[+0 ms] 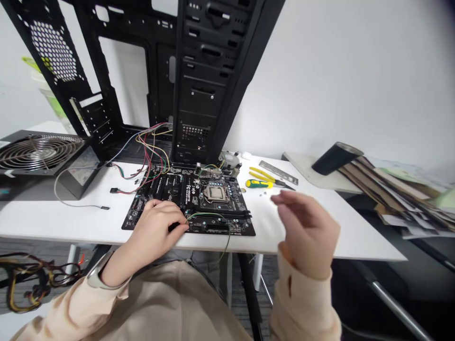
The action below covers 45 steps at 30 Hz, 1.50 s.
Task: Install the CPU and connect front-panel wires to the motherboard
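Note:
My left hand (160, 225) rests over the lower left part of a black motherboard (170, 187) lying flat on the white table. Its thumb and index finger are closed on a thin green wire (209, 214), which arcs right over the board and drops past the table's front edge. Whether the wire's end sits in a socket is hidden by the fingers. To the right of the board my right hand (307, 227) is raised, slightly blurred, its fingers bent and its thumb apart, with nothing visible in it. The bare processor (215, 193) shows in its socket.
Behind the board stands a black computer case (209, 94) with loose coloured wires (152, 142). At left is a power supply (76, 177). Yellow-handled pliers (263, 174), a yellow-green screwdriver (259, 183) and a metal plate (279, 172) lie at right, near stacked cardboard (369, 180).

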### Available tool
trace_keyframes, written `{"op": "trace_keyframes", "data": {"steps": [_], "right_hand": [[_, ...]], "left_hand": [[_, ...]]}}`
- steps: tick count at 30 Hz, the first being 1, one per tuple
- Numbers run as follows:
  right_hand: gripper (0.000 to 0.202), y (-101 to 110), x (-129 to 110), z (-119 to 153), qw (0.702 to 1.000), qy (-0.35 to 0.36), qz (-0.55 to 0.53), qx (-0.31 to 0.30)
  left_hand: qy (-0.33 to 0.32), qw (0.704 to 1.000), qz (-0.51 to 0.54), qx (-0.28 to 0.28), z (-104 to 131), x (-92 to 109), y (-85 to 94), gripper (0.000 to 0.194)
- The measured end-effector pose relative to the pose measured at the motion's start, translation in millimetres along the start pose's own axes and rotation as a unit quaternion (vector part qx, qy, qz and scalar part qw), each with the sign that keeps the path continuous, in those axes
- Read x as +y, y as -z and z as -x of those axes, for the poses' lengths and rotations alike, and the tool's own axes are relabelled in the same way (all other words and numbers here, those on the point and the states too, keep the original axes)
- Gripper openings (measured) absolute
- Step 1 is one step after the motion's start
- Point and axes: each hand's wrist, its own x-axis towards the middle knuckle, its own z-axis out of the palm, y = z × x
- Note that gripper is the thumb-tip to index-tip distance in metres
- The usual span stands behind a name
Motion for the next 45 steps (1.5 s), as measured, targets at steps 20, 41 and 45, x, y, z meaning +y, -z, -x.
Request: {"op": "trace_keyframes", "data": {"steps": [20,41,45], "right_hand": [[0.02,-9,120,-53,0.913,0.08,0.306,-0.259],[0.017,-30,20,-14,0.83,-0.257,-0.425,-0.254],[0.018,-36,19,-9,0.835,-0.245,-0.41,-0.272]], "left_hand": [[-0.02,0.999,-0.03,0.024,5,0,-4.2,0.015],[-0.18,0.973,0.124,0.08,16,-3,-2.0,0.023],[-0.157,0.98,0.074,0.099,16,-1,-5.4,0.016]]}}
